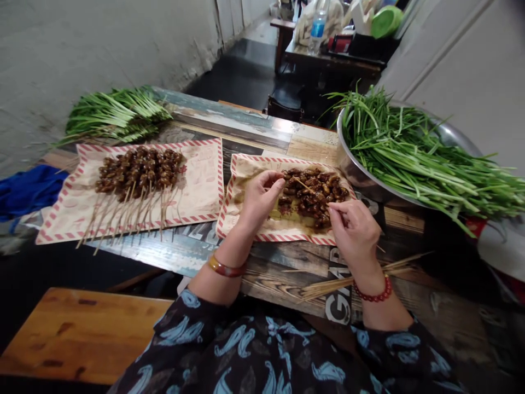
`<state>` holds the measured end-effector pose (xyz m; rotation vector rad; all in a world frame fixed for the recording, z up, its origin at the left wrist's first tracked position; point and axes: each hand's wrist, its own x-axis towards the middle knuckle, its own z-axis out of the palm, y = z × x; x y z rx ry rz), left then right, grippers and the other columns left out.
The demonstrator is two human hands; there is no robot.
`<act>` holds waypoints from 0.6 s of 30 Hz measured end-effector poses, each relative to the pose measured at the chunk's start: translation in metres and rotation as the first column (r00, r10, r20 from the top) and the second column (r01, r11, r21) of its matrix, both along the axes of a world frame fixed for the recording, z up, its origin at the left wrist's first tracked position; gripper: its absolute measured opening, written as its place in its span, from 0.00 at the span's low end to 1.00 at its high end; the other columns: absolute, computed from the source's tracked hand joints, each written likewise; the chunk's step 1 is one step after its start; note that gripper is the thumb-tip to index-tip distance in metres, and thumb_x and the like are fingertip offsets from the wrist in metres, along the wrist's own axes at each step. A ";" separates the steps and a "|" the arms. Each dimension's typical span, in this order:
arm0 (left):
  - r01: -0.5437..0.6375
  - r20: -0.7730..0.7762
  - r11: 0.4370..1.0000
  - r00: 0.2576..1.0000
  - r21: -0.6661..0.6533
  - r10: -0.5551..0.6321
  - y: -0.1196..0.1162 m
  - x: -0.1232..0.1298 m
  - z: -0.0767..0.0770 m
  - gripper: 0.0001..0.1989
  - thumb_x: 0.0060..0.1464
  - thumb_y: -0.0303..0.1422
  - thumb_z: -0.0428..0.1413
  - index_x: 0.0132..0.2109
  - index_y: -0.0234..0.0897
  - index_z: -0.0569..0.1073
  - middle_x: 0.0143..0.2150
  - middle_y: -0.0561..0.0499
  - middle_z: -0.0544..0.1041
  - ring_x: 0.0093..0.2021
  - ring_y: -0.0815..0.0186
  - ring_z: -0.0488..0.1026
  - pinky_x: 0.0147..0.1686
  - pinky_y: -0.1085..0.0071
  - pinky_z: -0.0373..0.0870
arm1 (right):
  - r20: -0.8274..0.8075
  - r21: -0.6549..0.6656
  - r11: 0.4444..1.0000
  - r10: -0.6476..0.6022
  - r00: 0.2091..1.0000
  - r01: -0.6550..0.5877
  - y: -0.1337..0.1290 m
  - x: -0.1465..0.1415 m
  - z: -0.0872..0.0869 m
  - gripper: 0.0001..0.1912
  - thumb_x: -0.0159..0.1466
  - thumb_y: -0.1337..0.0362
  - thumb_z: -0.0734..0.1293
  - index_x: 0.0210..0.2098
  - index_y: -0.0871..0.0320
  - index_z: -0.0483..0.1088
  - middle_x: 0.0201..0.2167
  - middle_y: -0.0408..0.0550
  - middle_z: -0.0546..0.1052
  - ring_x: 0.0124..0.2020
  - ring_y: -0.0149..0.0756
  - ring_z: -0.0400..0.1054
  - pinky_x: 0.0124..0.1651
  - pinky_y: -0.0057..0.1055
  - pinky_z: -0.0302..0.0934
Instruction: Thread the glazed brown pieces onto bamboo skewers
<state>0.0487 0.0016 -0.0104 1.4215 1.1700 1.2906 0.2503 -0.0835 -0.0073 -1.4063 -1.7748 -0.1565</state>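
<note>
My right hand is closed in a pinch round a thin bamboo skewer. The skewer's tip points up and left over a heap of glossy dark brown meat-like pieces, and its other end sticks out behind the hand. At the heap's left edge, thumb and fingertips of my left hand are pressed together; what they hold, if anything, is hidden. Under the heap lies a sauce-stained paper sheet with a red striped border. On a second sheet to the left are several loaded skewers, their sticks towards me.
Loose bamboo skewers lie by my right forearm. A metal bowl heaped with green chives stands right; another chive bundle lies back left. A blue cloth is far left, a wooden bench below.
</note>
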 end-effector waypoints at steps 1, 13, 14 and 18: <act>0.006 -0.155 0.998 0.988 0.062 0.004 0.001 -0.001 -0.001 0.08 0.54 0.34 0.58 0.39 0.35 0.77 0.38 0.47 0.78 0.39 0.64 0.72 0.42 0.67 0.67 | 0.005 0.000 1.000 0.001 1.000 -0.001 0.000 0.000 0.000 0.04 0.65 0.68 0.66 0.38 0.56 0.73 0.32 0.46 0.77 0.35 0.33 0.71 0.39 0.30 0.68; 0.256 -0.888 0.960 0.459 0.115 -0.016 -0.003 -0.003 -0.005 0.10 0.56 0.34 0.55 0.38 0.35 0.79 0.46 0.39 0.75 0.46 0.52 0.71 0.44 0.58 0.66 | -0.039 -0.010 0.999 0.044 0.998 -0.044 -0.004 -0.004 0.003 0.05 0.66 0.68 0.64 0.37 0.56 0.73 0.33 0.46 0.77 0.35 0.33 0.72 0.41 0.30 0.67; 0.261 -0.881 0.958 0.472 0.119 -0.020 -0.002 -0.003 -0.005 0.09 0.56 0.34 0.55 0.37 0.35 0.79 0.46 0.40 0.75 0.46 0.53 0.71 0.45 0.58 0.66 | -0.045 -0.013 0.999 0.046 0.998 -0.047 -0.004 -0.004 0.003 0.05 0.66 0.68 0.64 0.37 0.55 0.73 0.33 0.46 0.77 0.35 0.33 0.72 0.41 0.30 0.67; 0.206 -0.706 0.967 0.707 0.147 -0.043 0.001 -0.003 -0.006 0.07 0.55 0.32 0.55 0.38 0.35 0.77 0.42 0.43 0.77 0.44 0.56 0.72 0.46 0.59 0.67 | -0.060 -0.017 0.999 0.028 0.998 -0.029 -0.004 -0.005 0.004 0.06 0.66 0.67 0.64 0.36 0.55 0.73 0.33 0.46 0.77 0.35 0.34 0.72 0.41 0.31 0.67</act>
